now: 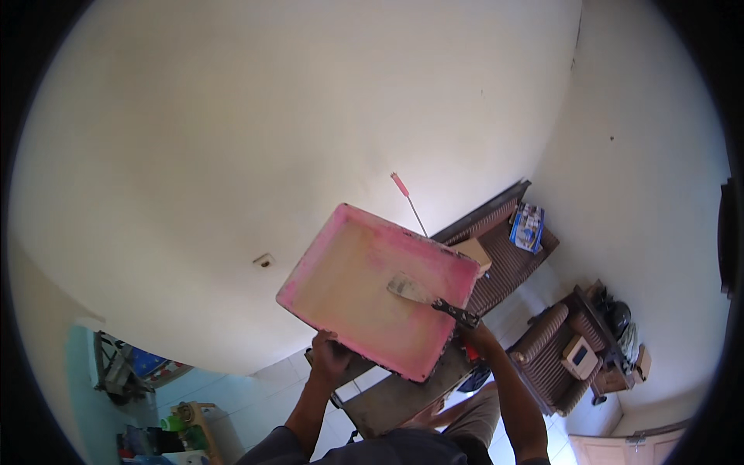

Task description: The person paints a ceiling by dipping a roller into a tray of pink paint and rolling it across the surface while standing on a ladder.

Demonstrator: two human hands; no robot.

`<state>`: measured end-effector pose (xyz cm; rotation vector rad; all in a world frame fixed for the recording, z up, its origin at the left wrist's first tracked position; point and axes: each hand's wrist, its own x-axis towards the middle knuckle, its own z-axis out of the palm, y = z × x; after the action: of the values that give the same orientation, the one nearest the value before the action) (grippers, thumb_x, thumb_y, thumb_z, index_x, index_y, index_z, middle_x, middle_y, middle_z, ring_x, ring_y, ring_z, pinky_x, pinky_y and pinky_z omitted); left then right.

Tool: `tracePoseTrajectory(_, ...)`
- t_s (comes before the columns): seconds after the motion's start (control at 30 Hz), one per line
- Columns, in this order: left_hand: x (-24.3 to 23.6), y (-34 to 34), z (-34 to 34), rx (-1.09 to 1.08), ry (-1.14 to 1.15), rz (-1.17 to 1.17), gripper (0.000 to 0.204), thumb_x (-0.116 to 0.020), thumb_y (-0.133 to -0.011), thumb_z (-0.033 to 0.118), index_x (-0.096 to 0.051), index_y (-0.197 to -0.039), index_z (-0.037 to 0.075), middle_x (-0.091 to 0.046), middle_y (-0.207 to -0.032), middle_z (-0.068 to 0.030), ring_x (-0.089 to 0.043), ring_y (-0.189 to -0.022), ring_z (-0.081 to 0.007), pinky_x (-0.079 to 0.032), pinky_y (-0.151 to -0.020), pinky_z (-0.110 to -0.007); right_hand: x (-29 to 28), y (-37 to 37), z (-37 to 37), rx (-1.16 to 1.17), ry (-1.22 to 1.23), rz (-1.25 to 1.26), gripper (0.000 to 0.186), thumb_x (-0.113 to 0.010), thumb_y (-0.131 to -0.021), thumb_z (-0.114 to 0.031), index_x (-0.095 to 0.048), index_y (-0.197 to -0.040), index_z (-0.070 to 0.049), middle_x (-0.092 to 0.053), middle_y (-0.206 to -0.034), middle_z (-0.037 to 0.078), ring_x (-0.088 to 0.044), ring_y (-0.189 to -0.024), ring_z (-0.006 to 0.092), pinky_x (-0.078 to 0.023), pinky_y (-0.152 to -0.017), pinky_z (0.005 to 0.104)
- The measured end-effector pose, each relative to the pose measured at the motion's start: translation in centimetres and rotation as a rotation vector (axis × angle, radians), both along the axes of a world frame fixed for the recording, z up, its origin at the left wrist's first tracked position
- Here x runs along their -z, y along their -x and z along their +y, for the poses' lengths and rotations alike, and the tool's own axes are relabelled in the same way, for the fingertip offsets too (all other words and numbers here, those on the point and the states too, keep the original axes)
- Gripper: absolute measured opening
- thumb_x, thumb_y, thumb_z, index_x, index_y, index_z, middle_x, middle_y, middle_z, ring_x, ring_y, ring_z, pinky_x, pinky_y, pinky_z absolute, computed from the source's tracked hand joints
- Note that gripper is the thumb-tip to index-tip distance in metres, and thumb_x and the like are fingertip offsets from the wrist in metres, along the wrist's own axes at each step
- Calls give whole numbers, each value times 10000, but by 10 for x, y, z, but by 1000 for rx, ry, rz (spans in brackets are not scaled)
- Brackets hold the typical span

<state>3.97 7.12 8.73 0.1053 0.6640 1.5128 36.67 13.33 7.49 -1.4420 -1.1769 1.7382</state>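
Note:
A pink paint tray (pixel 333 275), smeared with pale residue, is held up tilted in front of me. My left hand (pixel 331 358) grips its lower left edge, thumb over the rim and the other fingers hidden below. At the tray's right edge, my right hand (pixel 474 341) is closed, mostly hidden behind the rim. A putty knife (pixel 443 304) with a black handle and a stained blade lies across the tray. Its handle end meets my right hand; whether the fingers hold it too is unclear. Behind the tray, a thin rod with a pink handle (pixel 400 184) sticks up.
A dark bench (pixel 387 407) stands below the tray. To the right are a striped sofa (pixel 508 260) bearing a blue box (pixel 527 228) and a striped armchair (pixel 554 364) with a carton on it. A pale wall (pixel 232 139) with a socket (pixel 264 261) rises ahead.

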Motion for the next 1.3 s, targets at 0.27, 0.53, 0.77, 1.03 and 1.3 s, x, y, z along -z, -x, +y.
tracePoseTrajectory(0.27,3,19,-6,-11,-22,31,535,-540,-626,169,-472,-1147,68,-533,-1073,-84,-495,-1034,-275,-400,-915,-459,-14,16,-9,14,87,110,209,-693,-782,-181,-609,-915,-43,-580,-763,-9,-530,-618,87,-426,-546,242)
tracePoseTrajectory(0.53,10,16,-2,-108,6,11,561,-535,-628,180,-467,-1168,43,-568,-993,-91,-561,-948,-269,-472,-857,-454,-1,8,-2,-22,113,81,393,-796,-670,-179,-591,-941,17,-632,-795,41,-594,-675,112,-472,-608,238)
tracePoseTrajectory(0.77,-21,-7,19,-59,193,99,481,-538,-618,131,-491,-1089,43,-573,-938,-50,-566,-846,-212,-469,-854,-419,-4,0,9,-65,93,-138,455,-817,-599,-127,-588,-976,-12,-645,-831,38,-582,-722,96,-478,-680,273)
tracePoseTrajectory(1.03,16,36,2,139,-48,-121,491,-541,-610,108,-489,-1092,25,-552,-987,-86,-545,-954,-256,-478,-848,-406,-1,-2,8,-100,54,-336,485,-780,-566,-272,-554,-897,1,-639,-797,144,-632,-754,287,-484,-688,379)
tracePoseTrajectory(1.3,-71,23,50,-65,123,292,371,-516,-638,61,-526,-1009,51,-564,-838,-41,-574,-719,-170,-523,-694,-350,-13,-1,11,-85,41,-320,534,-807,-552,-298,-572,-936,-11,-653,-814,137,-641,-774,278,-491,-704,371)
